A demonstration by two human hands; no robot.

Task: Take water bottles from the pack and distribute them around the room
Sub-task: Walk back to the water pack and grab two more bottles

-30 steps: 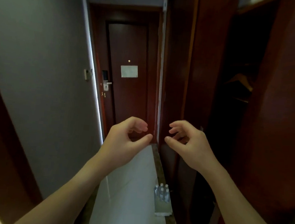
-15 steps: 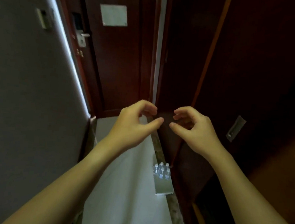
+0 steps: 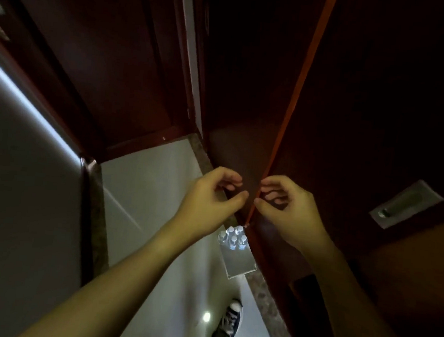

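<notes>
A shrink-wrapped pack of water bottles (image 3: 235, 252) lies on the pale floor against the dark wooden wardrobe, with several white caps showing at its far end. My left hand (image 3: 210, 196) and my right hand (image 3: 287, 208) hover side by side above it, well off the floor. Both have curled fingers held apart and nothing in them. They do not touch the pack.
The narrow hallway has a grey wall (image 3: 21, 205) on the left and a dark wooden door (image 3: 112, 61) at the far end. A wardrobe door with a recessed metal handle (image 3: 404, 204) runs along the right. My shoe (image 3: 225, 325) stands on the floor below the pack.
The view has tilted downward and moved closer, so the pack now sits just under my hands. Both hands keep the same curled, empty pose. My shoe has come into view.
</notes>
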